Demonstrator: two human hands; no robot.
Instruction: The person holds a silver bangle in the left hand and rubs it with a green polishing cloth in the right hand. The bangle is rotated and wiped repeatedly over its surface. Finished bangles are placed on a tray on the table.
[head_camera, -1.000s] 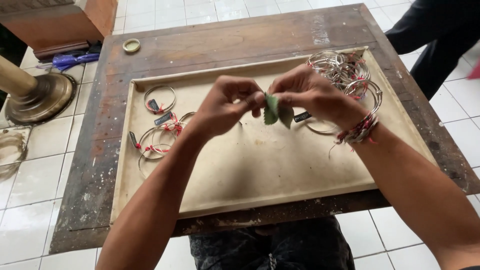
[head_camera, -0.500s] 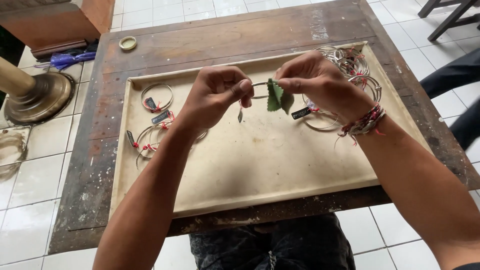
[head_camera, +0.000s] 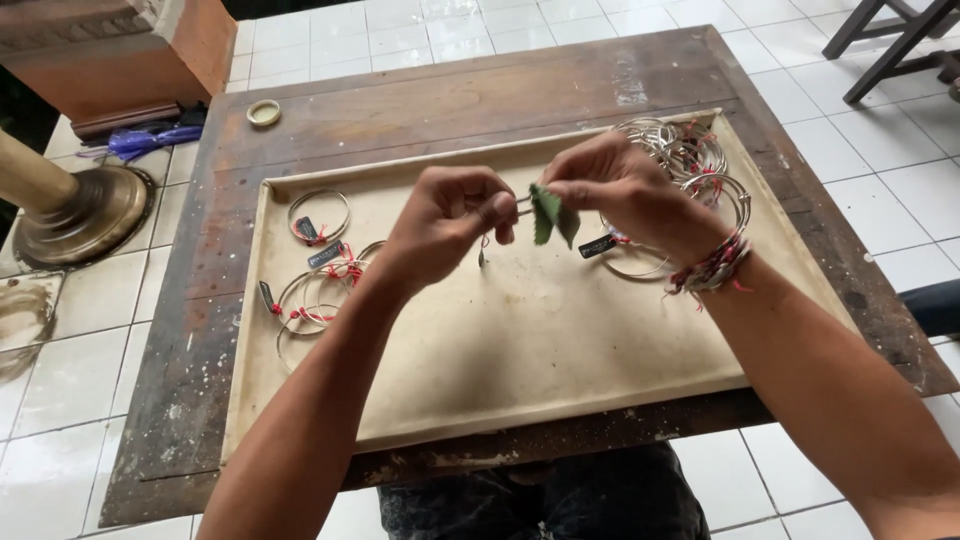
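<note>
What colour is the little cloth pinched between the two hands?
Green; the cloth shows best in the head view.

The tray (head_camera: 520, 340) lies bare through its middle and near edge; a hand could pass there. Bangles (head_camera: 318, 285) crowd its left side; another bangle pile (head_camera: 690, 160) blocks the far right corner.

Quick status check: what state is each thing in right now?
Left hand: closed on a bangle, raised above tray.
Right hand: pinching green cloth.
Left bangles: lying flat, tagged.
Right bangles: heaped together.
Tray: flat on table.
</note>
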